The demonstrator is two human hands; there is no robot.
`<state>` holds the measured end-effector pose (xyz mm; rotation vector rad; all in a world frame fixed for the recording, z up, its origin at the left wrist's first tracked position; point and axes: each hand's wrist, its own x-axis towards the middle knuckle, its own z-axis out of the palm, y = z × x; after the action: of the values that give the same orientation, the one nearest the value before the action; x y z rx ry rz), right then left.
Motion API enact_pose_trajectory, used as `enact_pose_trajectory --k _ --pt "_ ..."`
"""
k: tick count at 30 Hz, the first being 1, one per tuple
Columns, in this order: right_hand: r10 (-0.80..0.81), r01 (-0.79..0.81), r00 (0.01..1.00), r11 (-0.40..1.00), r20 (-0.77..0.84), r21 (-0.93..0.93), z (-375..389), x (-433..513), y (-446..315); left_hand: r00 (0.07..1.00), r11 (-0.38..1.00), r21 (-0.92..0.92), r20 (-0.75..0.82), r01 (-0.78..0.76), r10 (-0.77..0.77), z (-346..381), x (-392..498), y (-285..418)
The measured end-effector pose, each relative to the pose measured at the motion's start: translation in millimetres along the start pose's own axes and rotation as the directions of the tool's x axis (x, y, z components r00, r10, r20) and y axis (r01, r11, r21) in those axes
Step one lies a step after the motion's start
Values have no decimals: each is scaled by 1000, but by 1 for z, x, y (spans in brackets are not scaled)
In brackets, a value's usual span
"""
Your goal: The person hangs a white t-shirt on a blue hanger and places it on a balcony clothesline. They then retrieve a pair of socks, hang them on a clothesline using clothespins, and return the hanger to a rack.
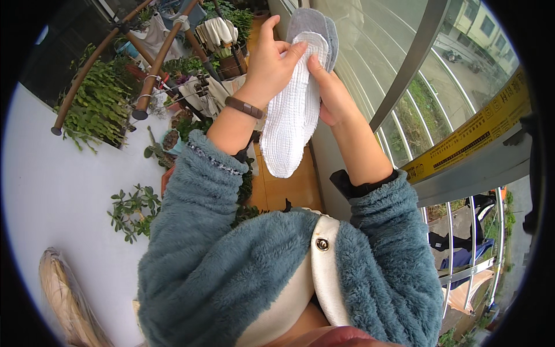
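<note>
White waffle-textured shoe insoles (284, 130), at least two of them overlapping, hang in front of me with frayed edges. Behind their upper ends stand grey felt-like insoles (306, 21). My left hand (274, 60) pinches the white insoles near the top between thumb and bent finger, its index finger sticking up. From the other side my right hand (331, 89) grips the stack, thumb on the white face; its other fingers are hidden behind. A brown bracelet (244, 107) circles my left wrist.
Brown metal rack poles (151, 80) reach in at upper left, above potted plants (99, 95) and hanging cloths (217, 32). At right are a window frame (412, 65), a yellow printed strip (472, 134) and white railing bars (451, 256) with laundry. Orange floor tiles (282, 193) show below.
</note>
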<state>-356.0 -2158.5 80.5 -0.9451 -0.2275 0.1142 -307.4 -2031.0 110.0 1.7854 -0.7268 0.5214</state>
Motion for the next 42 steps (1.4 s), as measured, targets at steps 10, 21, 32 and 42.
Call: enact_pose_trajectory --k 10,21,32,42 --pt "80 -89 961 996 264 22 43 29 45 954 913 404 -292 55 72 -59 17 -3" --pt "-108 108 994 969 10 -224 17 100 -49 774 676 522 -46 -520 632 -292 -11 179" --pt "-376 409 912 853 163 -322 66 198 -124 683 186 973 -229 137 694 -424 -107 234" --pt "-409 582 771 764 488 -279 130 302 -184 688 -44 930 -238 365 686 -407 -118 256"
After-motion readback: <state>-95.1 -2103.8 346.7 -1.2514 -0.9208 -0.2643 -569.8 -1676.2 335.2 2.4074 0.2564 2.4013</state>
